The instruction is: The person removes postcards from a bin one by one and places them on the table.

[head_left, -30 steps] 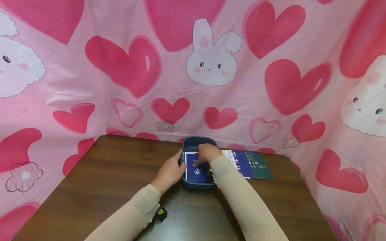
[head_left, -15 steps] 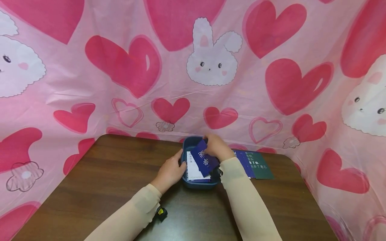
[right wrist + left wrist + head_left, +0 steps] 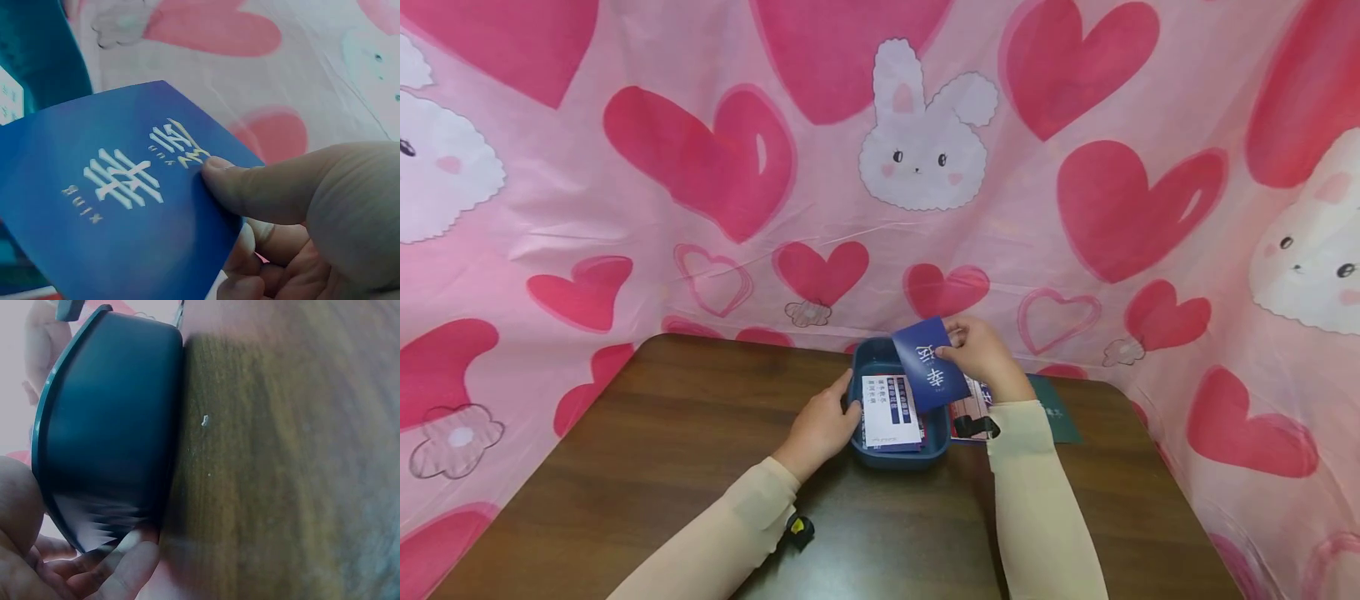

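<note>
Before me are one blue box point(image 3: 901, 461), gripped by the left hand point(image 3: 820, 423) at nine o'clock, and one blue card point(image 3: 931, 367), pinched by the right hand point(image 3: 987, 358) over its one-o'clock edge, apparently mid-removal, next probably wanting steady carriage towards the green card point(image 3: 1062, 414) at three o'clock.

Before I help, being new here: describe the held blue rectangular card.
On the brown wooden table stands a dark-blue, round-cornered bin. At its right side, the right hand pinches the blue rectangular card. Unlike the white printed card in the bin, it is held up.
</note>
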